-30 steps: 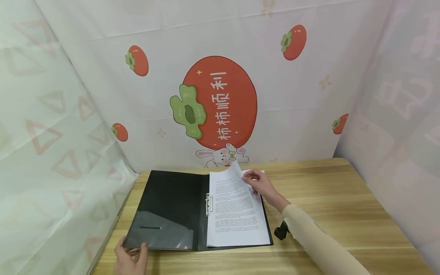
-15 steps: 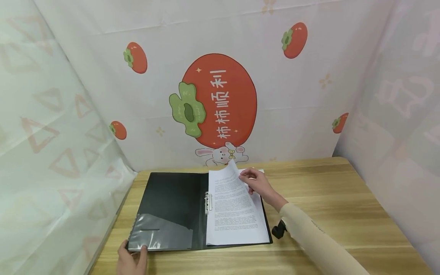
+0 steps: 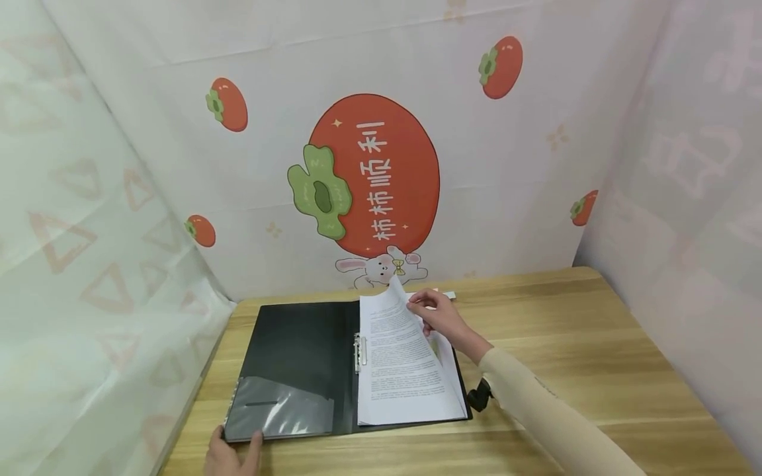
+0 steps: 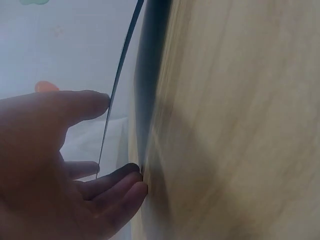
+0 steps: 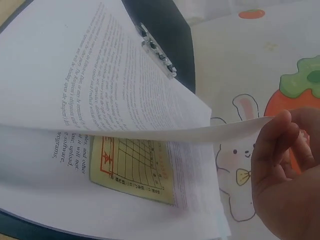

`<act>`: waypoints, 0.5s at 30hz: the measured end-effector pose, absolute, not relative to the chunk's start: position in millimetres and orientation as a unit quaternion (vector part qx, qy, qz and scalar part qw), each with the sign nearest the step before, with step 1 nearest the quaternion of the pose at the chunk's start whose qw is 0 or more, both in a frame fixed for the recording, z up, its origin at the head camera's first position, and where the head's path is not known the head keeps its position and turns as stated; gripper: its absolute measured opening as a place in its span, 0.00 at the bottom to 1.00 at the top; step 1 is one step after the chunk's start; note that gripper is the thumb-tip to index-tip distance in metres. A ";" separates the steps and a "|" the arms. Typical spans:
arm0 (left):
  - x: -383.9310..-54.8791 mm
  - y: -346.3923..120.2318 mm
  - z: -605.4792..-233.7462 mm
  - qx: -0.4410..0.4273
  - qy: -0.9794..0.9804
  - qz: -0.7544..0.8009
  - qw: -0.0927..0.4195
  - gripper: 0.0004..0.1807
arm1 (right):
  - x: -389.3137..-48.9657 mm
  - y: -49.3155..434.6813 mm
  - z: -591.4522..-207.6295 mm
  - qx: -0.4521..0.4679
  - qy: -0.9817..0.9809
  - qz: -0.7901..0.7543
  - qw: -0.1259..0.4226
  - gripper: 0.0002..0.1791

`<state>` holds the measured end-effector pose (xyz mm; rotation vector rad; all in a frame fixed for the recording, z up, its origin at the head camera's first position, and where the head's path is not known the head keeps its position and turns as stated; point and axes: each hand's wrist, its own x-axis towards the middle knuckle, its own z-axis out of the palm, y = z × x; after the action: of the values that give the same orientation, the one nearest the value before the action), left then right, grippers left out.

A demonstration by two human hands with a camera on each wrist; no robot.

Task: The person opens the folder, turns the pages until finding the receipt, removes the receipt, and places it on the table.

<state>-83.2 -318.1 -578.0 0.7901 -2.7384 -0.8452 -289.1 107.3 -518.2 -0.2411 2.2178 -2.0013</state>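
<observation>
A black folder (image 3: 297, 344) lies open on the wooden table, printed sheets (image 3: 399, 383) under the metal clip (image 3: 360, 352) on its right side. My right hand (image 3: 440, 320) pinches the upper right corner of the top sheet, which bends up and left. Beneath that lifted sheet, the right wrist view shows a yellow slip (image 5: 132, 167) with a printed grid and red marks, on another printed page. At the folder's lower left corner, my left hand (image 3: 232, 456) holds the cover's edge, thumb (image 4: 92, 104) on the rim and the lower fingers near the tabletop.
A clear pocket (image 3: 286, 411) spans the lower part of the left cover. White cloth (image 3: 506, 165) with persimmon and rabbit prints hangs behind the table (image 3: 559, 370). A small pale piece (image 3: 450, 295) shows behind the folder's top right.
My right hand has drawn the sheet corner slightly left, and a bit of yellow now shows beneath it in the head view. My left hand and the cover's lower corner sit slightly lower.
</observation>
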 end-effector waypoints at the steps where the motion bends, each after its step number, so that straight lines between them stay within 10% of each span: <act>1: -83.2 -316.8 -579.4 0.267 -0.917 -0.285 0.081 0.51 | -289.1 107.1 -518.6 -0.080 0.738 -0.667 0.072 0.13; 15: -81.7 -272.4 -556.7 0.181 -0.937 -0.206 0.216 0.43 | -292.3 100.8 -515.6 -0.072 0.734 -0.670 0.080 0.15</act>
<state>-81.7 -272.4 -556.7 0.5004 -2.5975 -0.5708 -292.3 100.8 -515.6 -0.2157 2.1961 -2.0054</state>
